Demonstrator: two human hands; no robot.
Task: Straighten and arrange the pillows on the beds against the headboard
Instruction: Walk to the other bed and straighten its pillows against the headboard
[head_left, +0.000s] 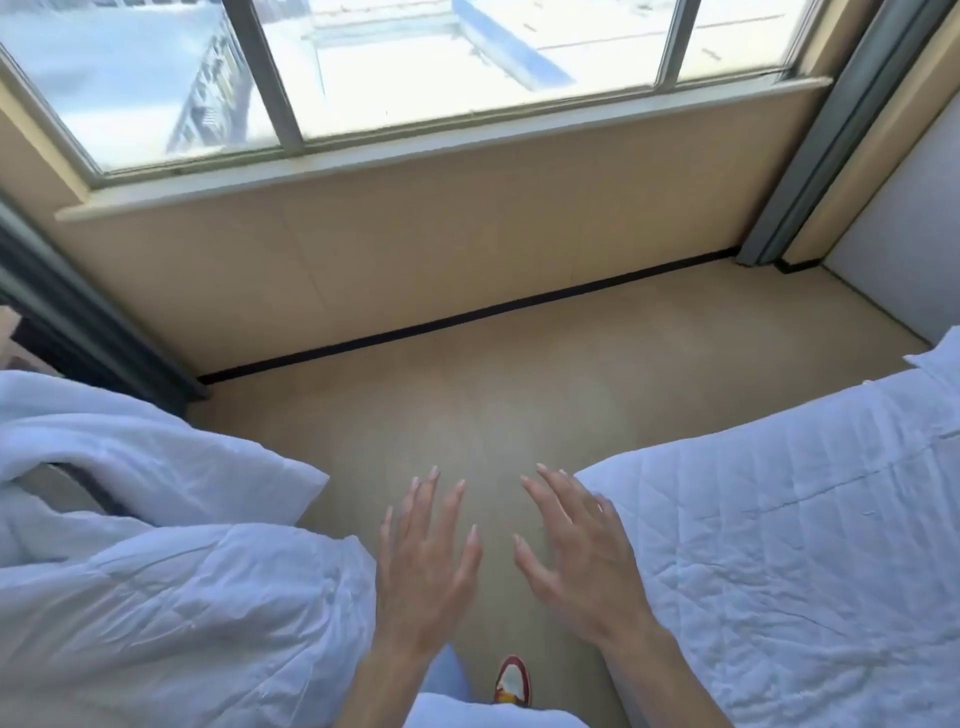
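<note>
I stand in the aisle between two beds, facing a window. My left hand (423, 564) and my right hand (579, 558) hover side by side over the floor, fingers spread and straight, holding nothing. A rumpled white duvet (156, 571) lies heaped on the left bed, its corner sticking out toward the aisle. The right bed (800, 530) is covered by a white quilted mattress pad, with a white fabric edge (940, 358) at its far end. I cannot make out a pillow or a headboard for certain.
Beige floor (493, 395) runs between the beds to the wall under the window (415, 67). Grey curtains hang at the far left (78, 322) and far right (821, 145). My red-and-white shoe (511, 680) shows below.
</note>
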